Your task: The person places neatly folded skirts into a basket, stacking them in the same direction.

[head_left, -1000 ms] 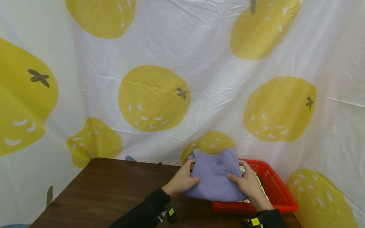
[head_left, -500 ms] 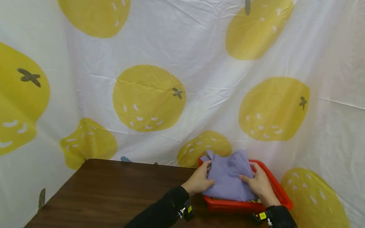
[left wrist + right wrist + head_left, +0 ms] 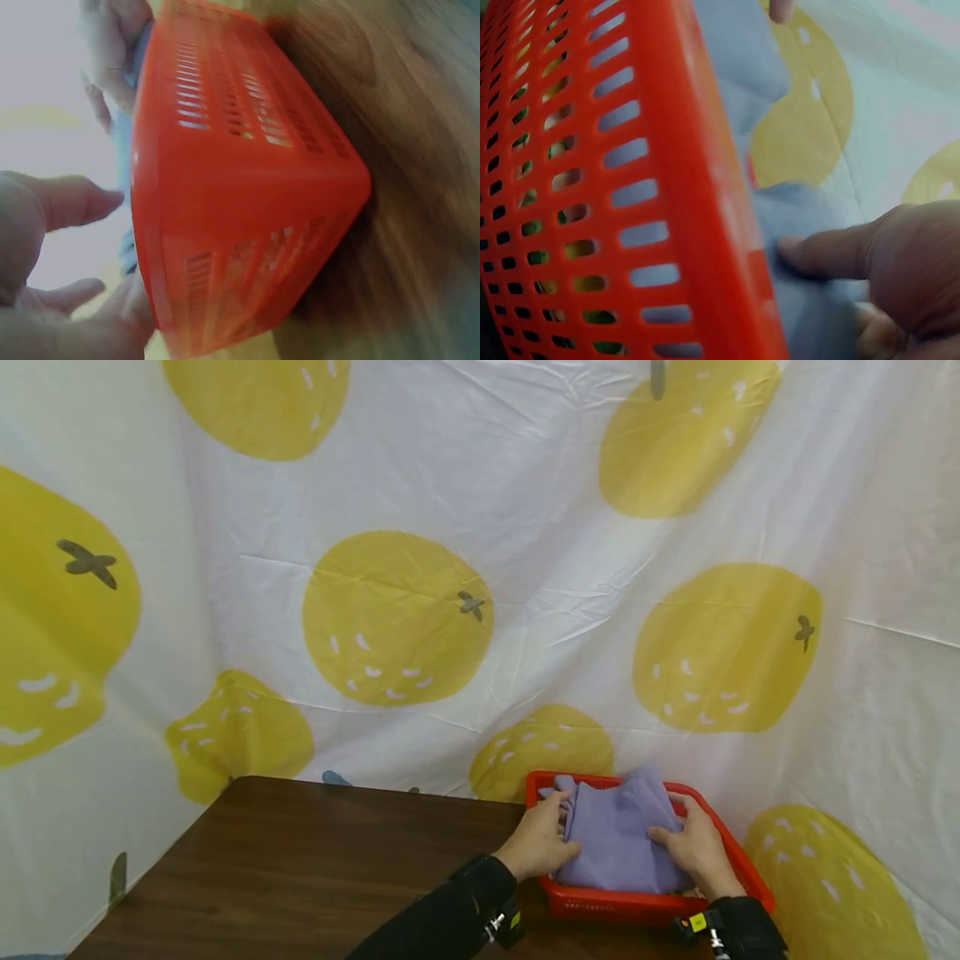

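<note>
A folded lavender cloth [image 3: 611,852] lies low inside a red plastic basket [image 3: 607,907], its upper edge bunched and standing above the far rim. My left hand [image 3: 536,839] holds the cloth's left side, thumb in front. On the opposite side my right hand [image 3: 699,845] pinches it between thumb and fingers. In the right wrist view, the right thumb [image 3: 829,251] presses into the cloth just past the basket rim [image 3: 705,165]. The left wrist view shows the left thumb [image 3: 75,201] and fingers spread at the rim, with the cloth mostly hidden behind the basket wall [image 3: 225,180].
The basket stands at the right end of a dark wooden table [image 3: 315,860]. Green and yellow contents [image 3: 592,283] show through its slots under the cloth. Behind the table hangs a white curtain [image 3: 540,543] printed with yellow fruit.
Both hands have carried the cloth right and down, from in front of and above the basket to inside it. The basket's left and far rims now show.
</note>
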A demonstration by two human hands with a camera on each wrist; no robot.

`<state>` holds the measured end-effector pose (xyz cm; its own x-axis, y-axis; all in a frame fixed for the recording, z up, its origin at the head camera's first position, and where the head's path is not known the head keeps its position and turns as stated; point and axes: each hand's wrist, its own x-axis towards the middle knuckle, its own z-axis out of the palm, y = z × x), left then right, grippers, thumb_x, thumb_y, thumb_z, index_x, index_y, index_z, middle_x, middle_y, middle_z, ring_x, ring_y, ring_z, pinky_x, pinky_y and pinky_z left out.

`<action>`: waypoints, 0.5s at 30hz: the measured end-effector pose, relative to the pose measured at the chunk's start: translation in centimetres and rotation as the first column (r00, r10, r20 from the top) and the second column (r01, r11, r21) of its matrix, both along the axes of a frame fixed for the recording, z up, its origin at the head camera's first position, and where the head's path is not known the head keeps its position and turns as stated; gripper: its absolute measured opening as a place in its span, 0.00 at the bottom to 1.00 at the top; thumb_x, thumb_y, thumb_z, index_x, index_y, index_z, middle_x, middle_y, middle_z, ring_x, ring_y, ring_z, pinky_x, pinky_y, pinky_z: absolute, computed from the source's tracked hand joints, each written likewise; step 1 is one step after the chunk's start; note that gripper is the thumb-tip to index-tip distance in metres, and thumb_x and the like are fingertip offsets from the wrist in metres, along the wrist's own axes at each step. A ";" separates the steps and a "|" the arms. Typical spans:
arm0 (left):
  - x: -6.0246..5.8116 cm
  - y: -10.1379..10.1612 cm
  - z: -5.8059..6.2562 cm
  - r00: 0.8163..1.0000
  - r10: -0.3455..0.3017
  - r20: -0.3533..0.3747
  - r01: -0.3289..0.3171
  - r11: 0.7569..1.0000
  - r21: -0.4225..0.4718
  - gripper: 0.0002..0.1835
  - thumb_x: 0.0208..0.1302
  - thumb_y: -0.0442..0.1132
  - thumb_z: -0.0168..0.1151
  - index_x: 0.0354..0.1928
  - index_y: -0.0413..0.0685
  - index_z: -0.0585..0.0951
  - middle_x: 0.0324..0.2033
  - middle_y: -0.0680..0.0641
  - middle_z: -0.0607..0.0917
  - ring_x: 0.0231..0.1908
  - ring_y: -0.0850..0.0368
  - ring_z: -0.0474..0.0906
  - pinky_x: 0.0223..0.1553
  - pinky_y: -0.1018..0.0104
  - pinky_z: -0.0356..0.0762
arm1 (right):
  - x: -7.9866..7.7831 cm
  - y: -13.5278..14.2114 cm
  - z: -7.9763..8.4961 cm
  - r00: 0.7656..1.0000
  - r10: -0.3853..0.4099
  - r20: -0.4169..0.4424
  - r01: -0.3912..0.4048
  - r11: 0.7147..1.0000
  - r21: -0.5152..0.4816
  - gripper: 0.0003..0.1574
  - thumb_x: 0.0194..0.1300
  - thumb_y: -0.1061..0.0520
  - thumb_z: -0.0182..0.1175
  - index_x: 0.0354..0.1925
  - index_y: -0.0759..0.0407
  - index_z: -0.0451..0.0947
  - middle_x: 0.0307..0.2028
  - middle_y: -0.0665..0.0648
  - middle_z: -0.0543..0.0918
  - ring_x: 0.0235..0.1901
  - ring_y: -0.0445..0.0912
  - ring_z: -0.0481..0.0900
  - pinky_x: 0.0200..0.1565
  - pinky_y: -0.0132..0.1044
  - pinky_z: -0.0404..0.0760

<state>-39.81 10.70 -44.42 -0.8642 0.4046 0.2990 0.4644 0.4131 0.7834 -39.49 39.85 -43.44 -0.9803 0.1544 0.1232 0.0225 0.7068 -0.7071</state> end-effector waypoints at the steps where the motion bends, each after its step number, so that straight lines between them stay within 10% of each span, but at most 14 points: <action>1: 0.0 -0.2 -0.1 1.000 0.013 -0.020 -0.013 1.000 -0.007 0.41 0.67 0.30 0.79 0.81 0.35 0.75 0.67 0.34 0.88 0.60 0.43 0.91 0.64 0.52 0.92 | 0.0 0.0 0.0 1.000 -0.004 0.004 0.004 1.000 0.029 0.52 0.80 0.59 0.73 0.87 0.73 0.57 0.74 0.86 0.78 0.67 0.78 0.85 0.64 0.73 0.90; 15: -0.7 -4.1 -0.7 0.970 0.012 -0.242 -0.034 0.996 -0.087 0.23 0.71 0.34 0.77 0.66 0.38 0.90 0.53 0.38 0.90 0.49 0.50 0.83 0.52 0.65 0.83 | 0.7 -0.7 0.2 1.000 0.014 -0.025 -0.008 0.974 0.228 0.49 0.79 0.55 0.72 0.84 0.77 0.64 0.78 0.86 0.74 0.76 0.80 0.75 0.78 0.77 0.75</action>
